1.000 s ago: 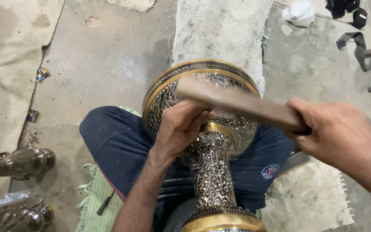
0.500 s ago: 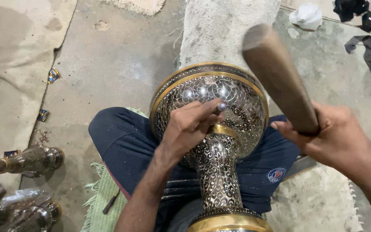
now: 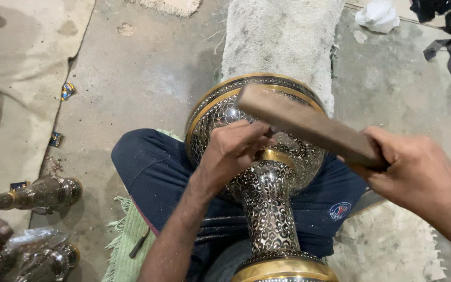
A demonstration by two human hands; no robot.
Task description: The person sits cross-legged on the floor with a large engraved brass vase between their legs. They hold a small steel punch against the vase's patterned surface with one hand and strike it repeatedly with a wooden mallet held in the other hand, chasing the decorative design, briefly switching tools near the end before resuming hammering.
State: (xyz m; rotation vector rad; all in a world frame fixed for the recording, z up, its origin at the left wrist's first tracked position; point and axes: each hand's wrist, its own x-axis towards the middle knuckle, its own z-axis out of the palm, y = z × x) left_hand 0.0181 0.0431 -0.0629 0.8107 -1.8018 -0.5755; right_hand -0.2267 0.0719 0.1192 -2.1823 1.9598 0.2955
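Soft, even light falls from above, moderately bright, with no hard shadows; only a dim shade lies on the concrete floor (image 3: pixel 147 78) left of the engraved metal vase (image 3: pixel 267 172). Small glints show on the vase's polished bowl and gold bands. The wooden mallet (image 3: pixel 309 128) and right hand (image 3: pixel 418 177) are slightly motion-blurred. The frame's corners bend mildly, as with a wide lens.

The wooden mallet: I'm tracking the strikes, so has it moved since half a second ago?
Yes. The mallet has swung down from upright to lie across the vase bowl, by the left hand.
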